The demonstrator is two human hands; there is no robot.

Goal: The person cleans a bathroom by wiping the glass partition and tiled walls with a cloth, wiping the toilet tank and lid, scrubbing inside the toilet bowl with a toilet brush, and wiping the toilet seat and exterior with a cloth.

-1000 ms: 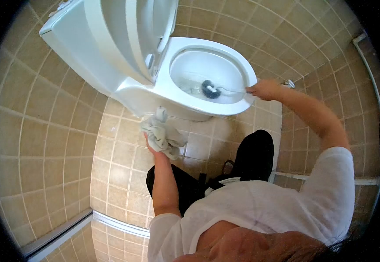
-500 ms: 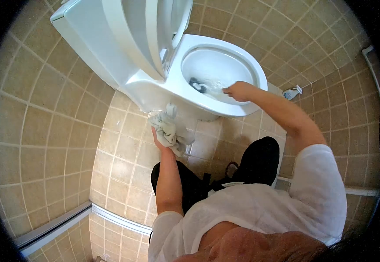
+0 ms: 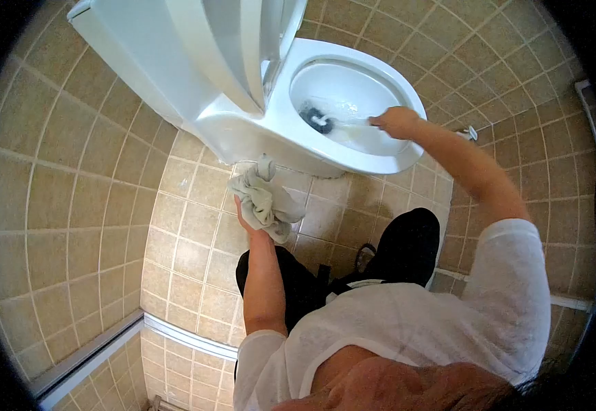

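Observation:
My right hand (image 3: 398, 123) is closed on the handle of a toilet brush (image 3: 317, 120), over the near right part of the toilet bowl (image 3: 353, 75). The dark bristle head is low in the bowl at its left, with water splashing round it. Most of the pale handle is blurred. A crumpled grey-white cloth (image 3: 263, 200) is held in my left hand (image 3: 244, 216), beside the toilet base and above the floor. The cloth hides most of my left fingers.
The raised seat and lid (image 3: 209, 55) lean against the tank at the upper left. A white bottle (image 3: 469, 133) stands by the wall at right. A metal rail (image 3: 188, 348) crosses the floor at lower left. Tiled walls stand on both sides.
The brush head has shifted about inside the bowl, and my right hand has moved inward from the rim with it. My left hand keeps the cloth in nearly the same place. The view has shifted slightly.

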